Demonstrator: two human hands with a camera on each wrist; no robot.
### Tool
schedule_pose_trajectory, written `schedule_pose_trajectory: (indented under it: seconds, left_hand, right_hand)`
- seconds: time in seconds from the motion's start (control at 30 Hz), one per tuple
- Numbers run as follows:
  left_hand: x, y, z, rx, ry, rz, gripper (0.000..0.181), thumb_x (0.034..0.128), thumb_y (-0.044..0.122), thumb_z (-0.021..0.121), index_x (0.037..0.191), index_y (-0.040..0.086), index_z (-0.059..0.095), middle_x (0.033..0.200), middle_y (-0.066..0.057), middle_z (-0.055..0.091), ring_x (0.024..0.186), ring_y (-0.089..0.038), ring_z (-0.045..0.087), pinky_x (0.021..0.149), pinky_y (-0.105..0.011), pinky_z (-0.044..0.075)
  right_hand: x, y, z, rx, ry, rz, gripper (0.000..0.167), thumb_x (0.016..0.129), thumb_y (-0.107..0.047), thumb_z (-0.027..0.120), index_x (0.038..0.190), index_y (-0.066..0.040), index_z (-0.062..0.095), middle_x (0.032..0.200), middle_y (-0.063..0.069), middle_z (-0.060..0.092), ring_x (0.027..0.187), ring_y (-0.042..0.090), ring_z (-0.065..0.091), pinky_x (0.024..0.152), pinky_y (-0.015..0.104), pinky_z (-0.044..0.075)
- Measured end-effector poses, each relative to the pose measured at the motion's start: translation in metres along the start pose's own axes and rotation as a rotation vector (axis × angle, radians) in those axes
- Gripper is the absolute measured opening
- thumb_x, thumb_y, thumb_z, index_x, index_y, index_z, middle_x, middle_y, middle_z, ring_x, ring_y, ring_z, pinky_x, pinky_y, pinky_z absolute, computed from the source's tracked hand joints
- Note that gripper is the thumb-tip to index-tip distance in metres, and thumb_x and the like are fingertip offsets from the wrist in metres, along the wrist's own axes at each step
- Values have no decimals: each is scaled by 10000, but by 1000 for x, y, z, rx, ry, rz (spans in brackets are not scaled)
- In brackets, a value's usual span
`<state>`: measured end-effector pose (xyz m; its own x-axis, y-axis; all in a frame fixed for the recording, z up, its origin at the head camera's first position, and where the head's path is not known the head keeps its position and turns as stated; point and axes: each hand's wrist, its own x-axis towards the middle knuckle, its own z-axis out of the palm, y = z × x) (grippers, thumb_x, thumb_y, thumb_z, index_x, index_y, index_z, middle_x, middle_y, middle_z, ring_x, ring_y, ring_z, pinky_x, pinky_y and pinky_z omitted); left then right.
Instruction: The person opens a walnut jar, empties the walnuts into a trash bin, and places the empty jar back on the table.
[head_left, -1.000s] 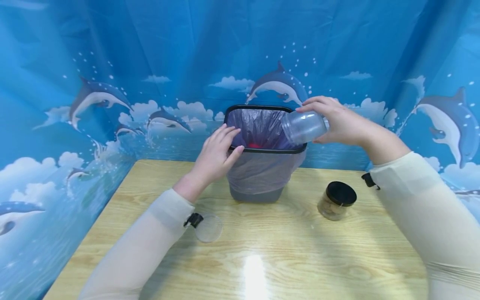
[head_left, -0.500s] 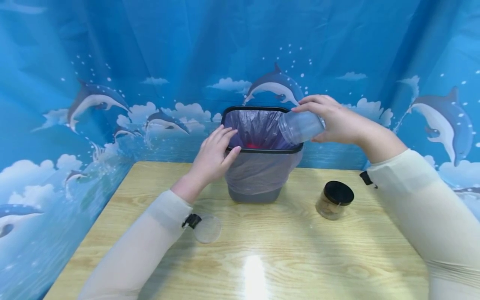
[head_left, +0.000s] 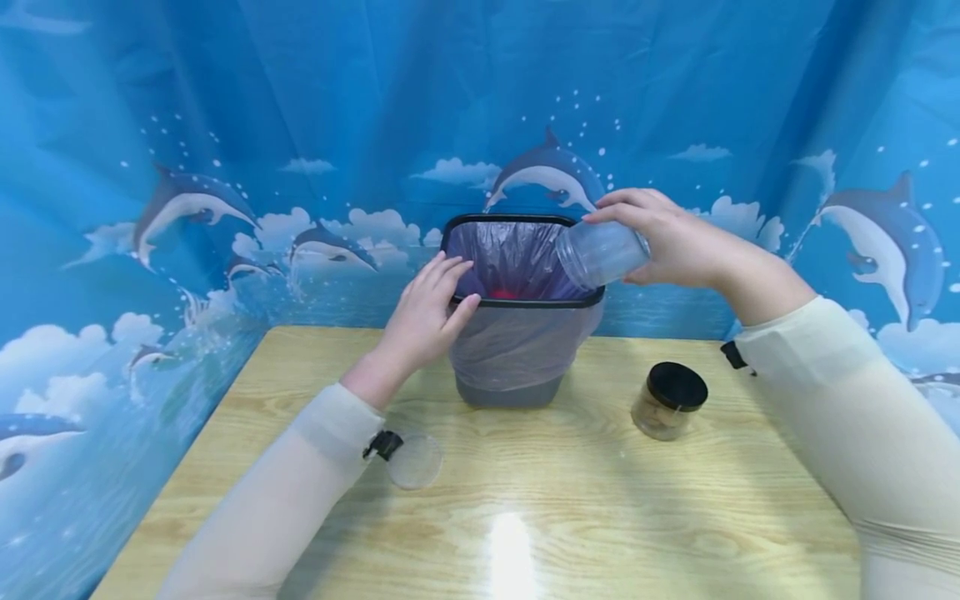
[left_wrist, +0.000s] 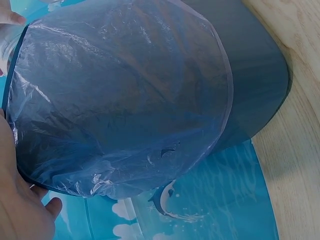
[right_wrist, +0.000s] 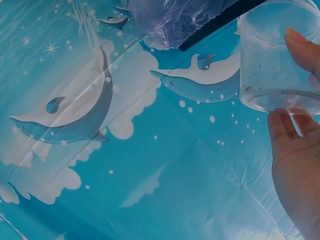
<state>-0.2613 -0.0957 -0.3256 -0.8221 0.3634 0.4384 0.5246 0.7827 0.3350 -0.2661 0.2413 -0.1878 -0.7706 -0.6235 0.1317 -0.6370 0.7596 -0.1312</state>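
My right hand (head_left: 663, 237) grips a clear jar (head_left: 600, 254) around its base end. The jar lies tipped sideways, its mouth over the right part of the trash bin (head_left: 517, 396). Small dark specks dot the wall of the jar (right_wrist: 270, 65) in the right wrist view. A translucent purple bag (head_left: 517, 250) lines the bin and folds down over its black rim. At the bin's front left corner, my left hand (head_left: 427, 312) holds the rim, fingers reaching over it and thumb at the front. Something red (head_left: 504, 293) shows inside the bag; its kind is unclear.
A second jar (head_left: 660, 417) with a black lid and tan contents stands right of the bin. By the left cuff, a clear round disc (head_left: 417, 461) lies on the wooden table (head_left: 570, 517). A blue dolphin-print curtain (head_left: 337, 100) hangs behind.
The view has shifted slightly. Both hands stay nearly in place, the right still holding the jar tipped over the bin and the left still at the rim.
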Motion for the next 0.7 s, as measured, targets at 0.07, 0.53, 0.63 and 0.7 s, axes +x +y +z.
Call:
schedule_pose_trajectory:
  seconds: [0.07, 0.53, 0.63, 0.7]
  left_hand:
    - [0, 0, 0, -3, 4, 2, 635, 1053, 549, 342, 1557, 163, 356, 1607, -65, 323, 1530, -228, 104, 1203, -542, 164]
    - [-1, 1, -1, -10, 0, 1, 600, 1058, 497, 397, 1553, 160, 364, 1607, -66, 323, 1530, -226, 105, 1207, -533, 156]
    - [-1, 1, -1, -2, -1, 2, 614, 1057, 523, 367, 1554, 162, 363, 1609, -63, 321, 1530, -225, 106, 1207, -530, 159]
    - [-1, 1, -1, 4, -1, 4, 626, 1056, 540, 345, 1554, 161, 363, 1609, -64, 321, 1530, -226, 109, 1206, -529, 163]
  right_hand:
    - [0, -1, 0, -1, -2, 6, 849, 789, 24, 812, 1518, -171, 422, 1592, 124, 269, 1455, 395, 191, 1000, 636, 415]
    - [3, -3, -2, -24, 18, 5, 858, 776, 35, 822, 1509, -188, 437, 1594, 120, 272, 1468, 400, 167, 987, 661, 418]
    - [4, -4, -4, -37, 17, -5, 856, 770, 36, 828, 1504, -181, 445, 1589, 125, 278, 1462, 402, 180, 993, 654, 416]
    - [4, -4, -5, -40, 17, -11, 859, 766, 39, 830, 1504, -175, 447, 1588, 126, 281, 1457, 403, 188, 1001, 647, 412]
